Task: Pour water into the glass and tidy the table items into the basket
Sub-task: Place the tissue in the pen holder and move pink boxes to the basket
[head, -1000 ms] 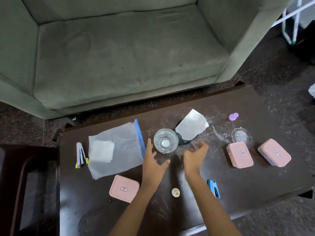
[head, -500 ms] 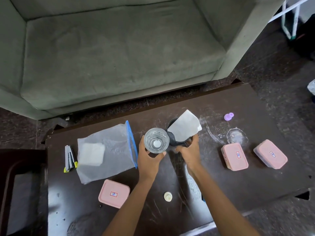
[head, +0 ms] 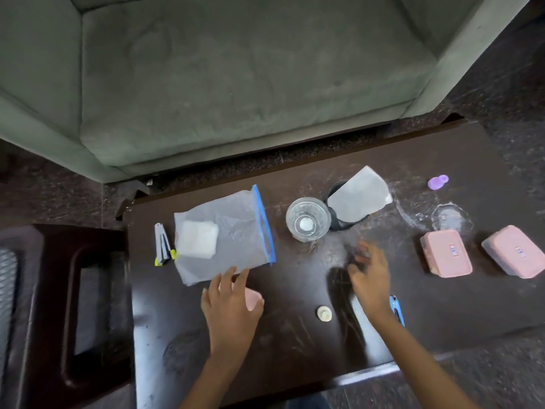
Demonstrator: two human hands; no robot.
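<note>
In the head view, the clear drinking glass (head: 308, 219) stands upright near the middle of the dark wooden counter (head: 295, 343). It touches the small black mesh basket (head: 334, 221), whose mouth is largely covered by a white sheet (head: 358, 196). Whether the glass holds water cannot be told.

The left hand (head: 233, 302) lies with straight fingers over a pink lidded box (head: 254, 299), holding nothing. Its fingertips are at the corner of the clear zip bag with a blue seal (head: 224, 234), so lifting the box could drag the bag.

The right hand (head: 368, 273) is blurred, spread and empty just nearside of the glass. A quick sweep could tip the glass onto the sheet. Its forearm could nudge the blue stapler (head: 396, 308) beside it toward the near edge.
</note>
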